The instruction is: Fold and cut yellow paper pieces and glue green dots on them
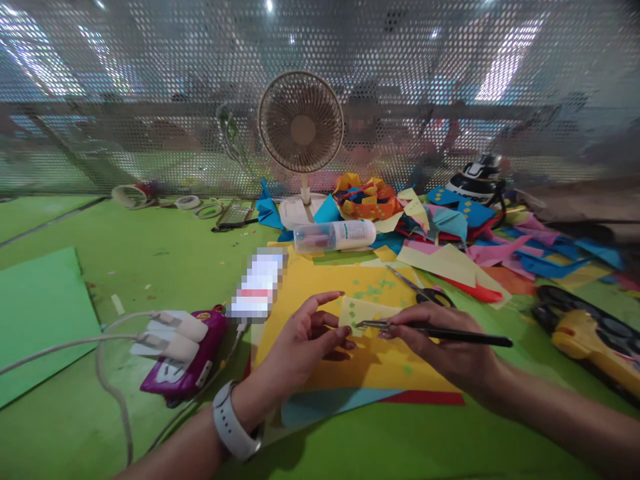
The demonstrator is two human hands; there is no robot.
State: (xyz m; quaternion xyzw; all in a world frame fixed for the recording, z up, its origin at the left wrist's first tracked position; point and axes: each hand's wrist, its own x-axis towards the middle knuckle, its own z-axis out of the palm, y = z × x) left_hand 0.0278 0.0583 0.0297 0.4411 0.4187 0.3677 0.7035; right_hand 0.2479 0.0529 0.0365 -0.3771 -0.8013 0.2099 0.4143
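Observation:
Between the thumb and fingers of my left hand (320, 330) is a pale yellow piece of paper (367, 310) with small green bits along its left part. My right hand (445, 343) grips dark, bent-tip tweezers (460, 332), whose point touches or hovers just over the paper near my left thumb. Whether a bit is caught in the tip is too small to tell. Beneath both hands lies a yellow sheet (300, 373). Small green paper pieces (375, 290) are scattered on it, beyond the pale paper. Scissors (425, 290) rest at the sheet's far right edge.
A phone (257, 287) on a cable lies left of the sheet, beside a purple power strip (187, 360) with white plugs. Behind are a bottle (350, 235), a fan (301, 127) and coloured paper scraps (525, 247). A yellow-black tool (590, 340) sits far right; green paper (45, 320) left.

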